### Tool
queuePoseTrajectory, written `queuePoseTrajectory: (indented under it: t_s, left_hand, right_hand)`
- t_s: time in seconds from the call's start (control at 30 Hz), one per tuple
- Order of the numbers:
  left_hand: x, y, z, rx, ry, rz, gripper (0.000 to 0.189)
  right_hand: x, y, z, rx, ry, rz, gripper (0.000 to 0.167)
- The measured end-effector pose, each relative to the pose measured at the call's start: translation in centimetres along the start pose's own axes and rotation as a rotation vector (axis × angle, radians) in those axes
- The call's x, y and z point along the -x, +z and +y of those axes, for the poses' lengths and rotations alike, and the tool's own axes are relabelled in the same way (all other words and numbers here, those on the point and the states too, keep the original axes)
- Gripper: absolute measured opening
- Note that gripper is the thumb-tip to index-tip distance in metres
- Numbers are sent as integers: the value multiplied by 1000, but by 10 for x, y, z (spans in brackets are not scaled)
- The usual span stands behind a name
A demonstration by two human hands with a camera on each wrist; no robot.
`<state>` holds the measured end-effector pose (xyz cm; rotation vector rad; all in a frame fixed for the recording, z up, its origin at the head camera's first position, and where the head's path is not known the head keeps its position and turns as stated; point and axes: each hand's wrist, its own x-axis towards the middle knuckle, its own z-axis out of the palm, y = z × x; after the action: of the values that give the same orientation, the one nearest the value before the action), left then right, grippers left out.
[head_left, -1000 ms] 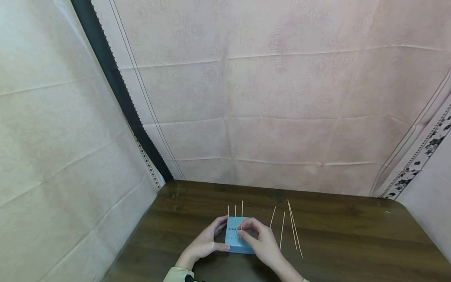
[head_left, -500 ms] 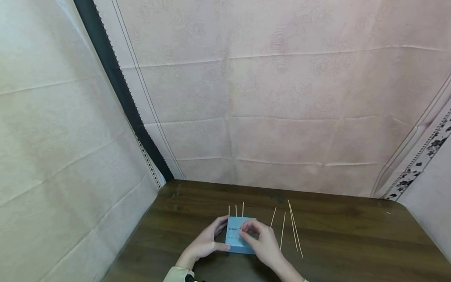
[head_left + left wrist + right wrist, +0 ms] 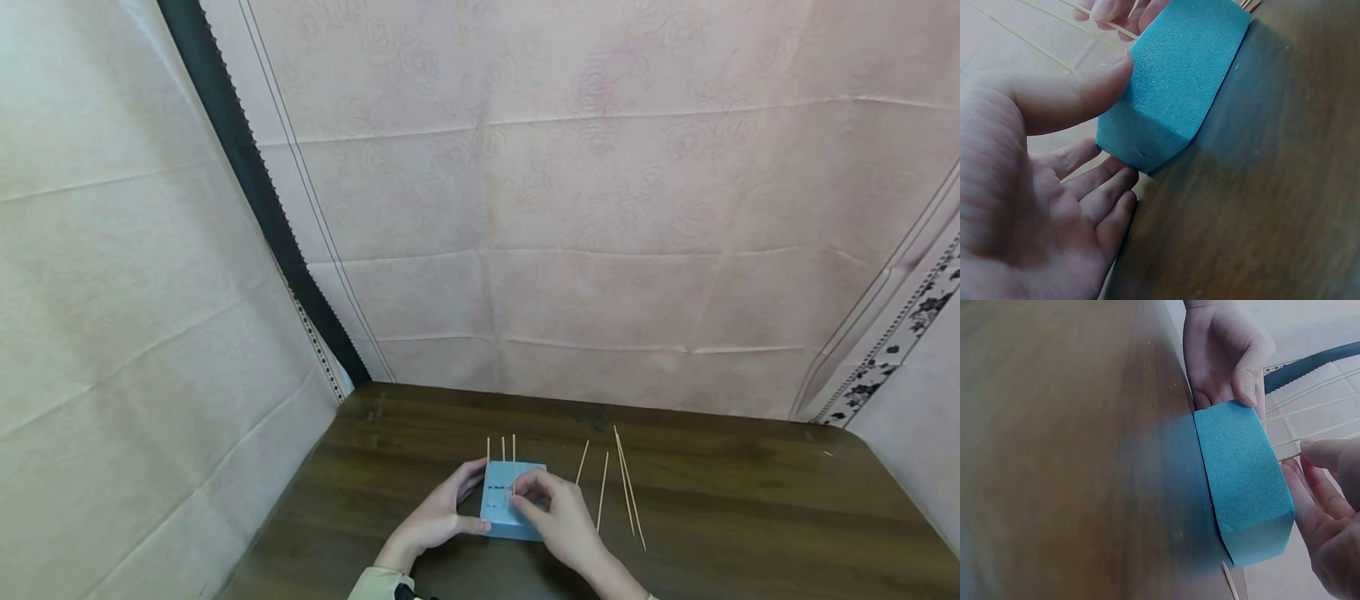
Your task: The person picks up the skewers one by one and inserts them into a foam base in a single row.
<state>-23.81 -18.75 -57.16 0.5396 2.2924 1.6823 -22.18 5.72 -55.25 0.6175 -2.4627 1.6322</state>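
Observation:
A blue foam block (image 3: 495, 504) rests on the table, with small dark marks on its top. My left hand (image 3: 442, 508) steadies its left side, thumb at the near corner; in the left wrist view the thumb (image 3: 1079, 94) presses on the block (image 3: 1179, 69). Two thin wooden sticks, one of them this stick (image 3: 488, 450), rise from the block's left part. With thumb and fingertips, my right hand (image 3: 558, 508) pinches another stick (image 3: 514, 450) low down, over the block. In the right wrist view this stick's lower end (image 3: 1289, 456) meets the block; how deep it sits cannot be seen.
Several loose sticks (image 3: 602, 492) lie on the brown wooden table (image 3: 720, 500), right of the block. Pale patterned cloth (image 3: 600, 250) hangs behind the table, and more cloth (image 3: 150, 333) hangs at the left.
The pinched stick's upper end has sunk slightly and shifted a little left. Both hands, the block and the loose sticks keep nearly the same places.

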Motion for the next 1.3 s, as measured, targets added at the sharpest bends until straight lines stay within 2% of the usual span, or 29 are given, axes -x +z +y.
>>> queuePoseTrajectory:
  t_s: [0.2,0.4,0.73,1.07,1.3]
  left_hand:
    - [0,0,0,2,-1,-1,95]
    - [-1,0,-2,2,1,-1,95]
    - [0,0,-1,-1,6,-5,96]
    - [-1,0,-3,-3,7,-2,95]
    - [-2,0,-3,-1,4,0,94]
  right_hand:
    - [0,0,1,17,-11,-4,10]
    - [0,0,2,20,-57,-7,8]
    - [-2,-2,1,44,-17,-63,7]
    - [-1,-2,1,77,-78,-69,6]
    - [-2,-4,0,72,-47,-85,4]
